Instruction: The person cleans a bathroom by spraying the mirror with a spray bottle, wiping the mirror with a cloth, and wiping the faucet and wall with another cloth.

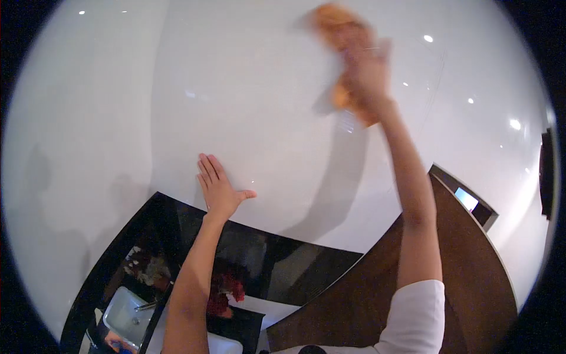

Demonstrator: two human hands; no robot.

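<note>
Against the glossy white wall [265, 118], my left hand [219, 187] lies flat with its fingers stretched out and the thumb pointing right. Higher up on the right, my right hand [367, 71] presses an orange cloth [342, 23] to the same wall. Motion blurs this hand and the cloth. Parts of the cloth show above the hand and below it, and the palm side is hidden.
Below the wall runs a black glossy panel [300, 259]. A white basin with a tap [127, 312] appears at the lower left, near red flowers [227, 292]. Brown wood paneling [471, 265] with a small recess [466, 199] stands at the right.
</note>
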